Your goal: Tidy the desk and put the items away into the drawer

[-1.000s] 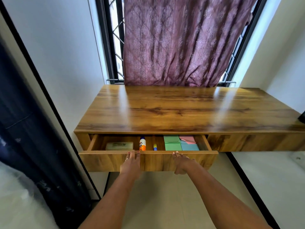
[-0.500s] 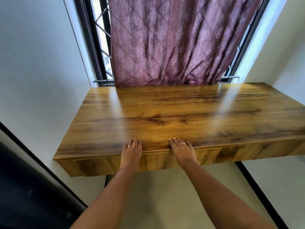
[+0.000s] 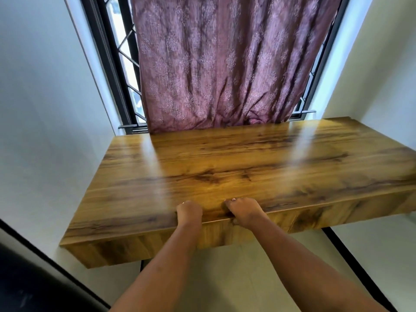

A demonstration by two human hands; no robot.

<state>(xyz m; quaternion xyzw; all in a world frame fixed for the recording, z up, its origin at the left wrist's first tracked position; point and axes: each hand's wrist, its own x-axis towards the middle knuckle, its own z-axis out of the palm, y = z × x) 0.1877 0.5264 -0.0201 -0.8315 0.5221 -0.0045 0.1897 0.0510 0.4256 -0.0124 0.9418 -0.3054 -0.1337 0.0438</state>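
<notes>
One desk [image 3: 247, 167], with one drawer [image 3: 216, 236] in its front. One left hand [image 3: 189, 212] and one right hand [image 3: 244, 211] at its near edge, two in all, on two bare forearms [image 3: 171, 266]. One curtain [image 3: 216, 64]. One window [image 3: 100, 52] behind, its grille [image 3: 128, 59] showing in two strips, one each side of the curtain. Two pale walls [image 3: 45, 86], left and right. One floor [image 3: 236, 278], with one black strip [image 3: 351, 262]. One dark shape [image 3: 27, 284] at lower left.

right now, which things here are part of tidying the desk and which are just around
Job: desk; drawer, closed; left hand and right hand, fingers curled at the desk's front edge.
Just there: curtain; window grille; floor.
</notes>
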